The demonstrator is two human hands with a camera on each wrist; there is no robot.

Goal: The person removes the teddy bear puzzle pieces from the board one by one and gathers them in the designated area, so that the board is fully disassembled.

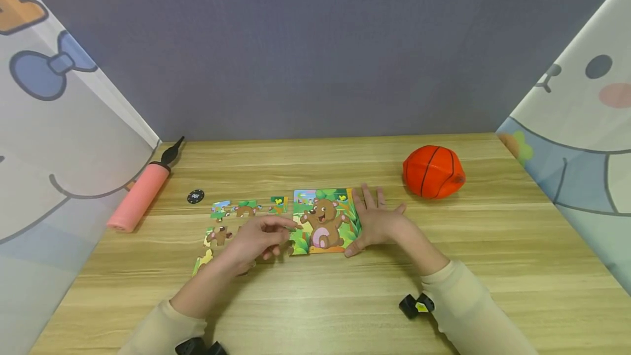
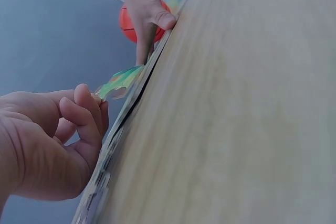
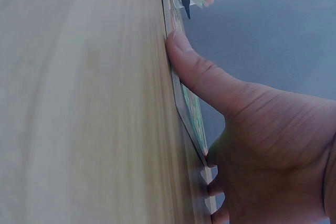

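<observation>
A jigsaw puzzle [image 1: 325,218] of a brown bear among green leaves lies flat on the table. At its lower left, my left hand [image 1: 258,241] pinches a green puzzle piece [image 2: 118,83] between thumb and fingers. The left wrist view shows this piece tilted, partly raised from the board. My right hand [image 1: 377,221] rests with fingers spread on the puzzle's right edge. Its thumb [image 3: 181,43] lies along the near side. Several loose puzzle pieces [image 1: 219,235] lie to the left, some hidden beneath my left hand and forearm.
A pink hand pump [image 1: 140,196] with a black nozzle lies at the far left. Beside it is a round black chip [image 1: 195,196]. A dented red ball [image 1: 432,172] with black lines sits at the back right. A grey panel [image 1: 315,53] stands behind the wooden table [image 1: 315,305].
</observation>
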